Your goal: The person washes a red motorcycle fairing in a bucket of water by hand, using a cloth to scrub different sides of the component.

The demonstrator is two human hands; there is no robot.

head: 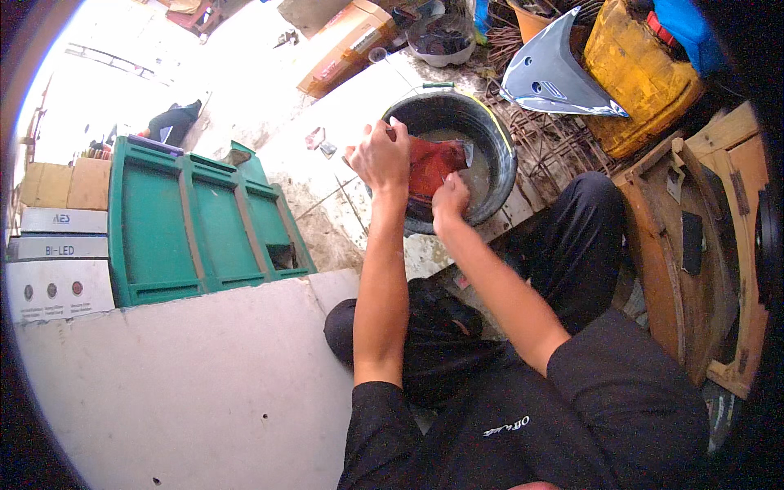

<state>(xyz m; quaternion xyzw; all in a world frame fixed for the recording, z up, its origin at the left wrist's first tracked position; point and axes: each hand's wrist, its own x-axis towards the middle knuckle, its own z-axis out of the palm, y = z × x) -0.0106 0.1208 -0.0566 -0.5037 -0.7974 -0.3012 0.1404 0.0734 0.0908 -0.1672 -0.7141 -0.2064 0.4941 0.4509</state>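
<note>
A black basin (503, 177) with some cloudy water stands on the tiled floor in front of me. Over it lies a tilted red panel (429, 165), apparently plastic, with a light patch at its far right end. My left hand (381, 154) grips the panel's left edge near the basin rim, thumb and fingers curled around it. My right hand (451, 199) is at the panel's lower right side with its fingers bent in. Whether something thin sits between those fingers is too small to make out.
A grey vehicle body panel (545, 76) leans by a dirty yellow jerrycan (637, 79) at right, near a metal grid (539, 144). Wooden furniture (667, 245) borders my right knee. At left are a green plastic frame (211, 226), boxes (61, 245) and a white slab (184, 392).
</note>
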